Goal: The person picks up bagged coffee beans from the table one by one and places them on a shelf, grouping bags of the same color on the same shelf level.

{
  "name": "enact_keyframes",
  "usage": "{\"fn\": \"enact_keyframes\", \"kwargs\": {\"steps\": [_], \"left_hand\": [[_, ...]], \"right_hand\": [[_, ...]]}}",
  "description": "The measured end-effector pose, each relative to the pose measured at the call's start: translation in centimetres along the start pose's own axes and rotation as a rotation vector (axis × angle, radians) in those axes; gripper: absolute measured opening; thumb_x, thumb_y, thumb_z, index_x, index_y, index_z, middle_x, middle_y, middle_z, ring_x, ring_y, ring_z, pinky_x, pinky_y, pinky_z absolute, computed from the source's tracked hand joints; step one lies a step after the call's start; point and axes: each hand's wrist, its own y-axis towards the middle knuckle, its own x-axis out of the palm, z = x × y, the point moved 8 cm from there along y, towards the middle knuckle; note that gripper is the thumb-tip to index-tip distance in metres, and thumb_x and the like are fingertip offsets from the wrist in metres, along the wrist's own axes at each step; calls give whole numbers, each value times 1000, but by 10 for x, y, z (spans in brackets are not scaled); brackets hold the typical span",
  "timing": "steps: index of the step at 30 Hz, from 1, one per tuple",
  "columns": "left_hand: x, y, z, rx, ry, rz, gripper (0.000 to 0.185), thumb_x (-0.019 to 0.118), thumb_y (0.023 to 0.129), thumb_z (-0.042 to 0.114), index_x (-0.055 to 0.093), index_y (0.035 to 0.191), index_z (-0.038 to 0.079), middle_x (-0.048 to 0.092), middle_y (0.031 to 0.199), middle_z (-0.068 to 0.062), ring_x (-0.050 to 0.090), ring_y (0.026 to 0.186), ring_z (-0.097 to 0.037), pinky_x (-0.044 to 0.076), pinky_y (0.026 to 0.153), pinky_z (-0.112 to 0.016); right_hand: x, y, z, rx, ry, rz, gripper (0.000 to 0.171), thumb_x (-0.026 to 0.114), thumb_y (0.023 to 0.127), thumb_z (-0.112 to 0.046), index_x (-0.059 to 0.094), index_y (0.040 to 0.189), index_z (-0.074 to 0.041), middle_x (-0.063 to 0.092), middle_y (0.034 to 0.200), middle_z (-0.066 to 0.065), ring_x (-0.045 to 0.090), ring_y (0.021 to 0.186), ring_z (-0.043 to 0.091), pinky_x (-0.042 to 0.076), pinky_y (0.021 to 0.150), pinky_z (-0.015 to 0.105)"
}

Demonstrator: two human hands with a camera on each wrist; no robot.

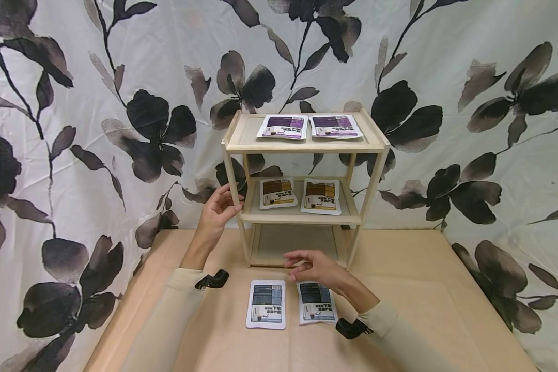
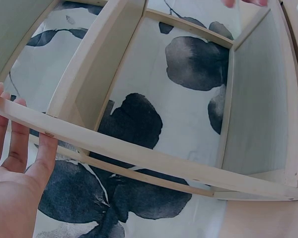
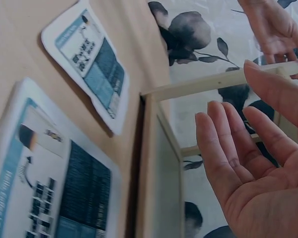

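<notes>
My left hand (image 1: 217,211) holds the left front post of a small three-tier wooden shelf (image 1: 302,219), thumb on one side and fingers on the other. In the left wrist view the fingers (image 2: 45,153) reach behind that post. My right hand (image 1: 317,268) is in front of the bottom tier with nothing in it, its fingers (image 3: 216,148) loosely bent. It overlaps the top of the right blue-and-white pouch (image 1: 317,305) in the head view. Another blue-and-white pouch (image 1: 266,305) lies flat to its left on the table.
Two purple-and-white pouches (image 1: 283,127) lie on the top tier. On the middle tier are two brown-and-white pouches (image 1: 321,197), set apart. The tan table (image 1: 409,289) ends at a floral cloth (image 1: 483,129) behind and at both sides.
</notes>
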Motion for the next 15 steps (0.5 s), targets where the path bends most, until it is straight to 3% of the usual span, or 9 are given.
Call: {"fn": "enact_keyframes", "kwargs": {"steps": [5,15], "left_hand": [[1,-1,0,-9,-1,1,54,65,94,-8,56,141,14,55,122,-33,55,111,-46,57,90,-28],[1,0,0,-9,-27,3,52,65,93,-8,56,140,12,56,121,-31,55,111,-47,57,90,-29]], "right_hand": [[7,0,12,12,2,7,58,76,91,-7,52,144,-1,61,133,22,64,118,39,56,96,34],[19,4,31,40,-8,59,62,77,90,-8,52,146,-4,56,140,25,61,121,44,57,93,38]]}}
